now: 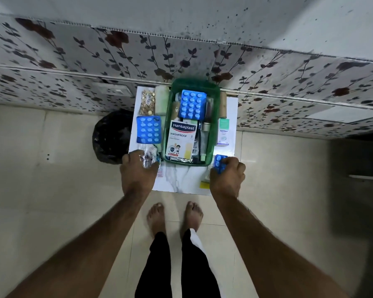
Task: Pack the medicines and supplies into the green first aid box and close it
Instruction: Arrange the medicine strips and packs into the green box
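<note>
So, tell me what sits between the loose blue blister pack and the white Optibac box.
Head view: the open green plastic first aid box, between blue blister pack and white box.

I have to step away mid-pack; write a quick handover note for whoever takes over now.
Left hand: closed on a crinkly silver pack at the table's near left.
Right hand: closed on a small blue blister strip beside the green box.
Done: box, open, already holds a blue blister sheet and the Hansaplast box.
Left: blue blister pack, gold tablet pack, white carton, both held items; then close it.
</note>
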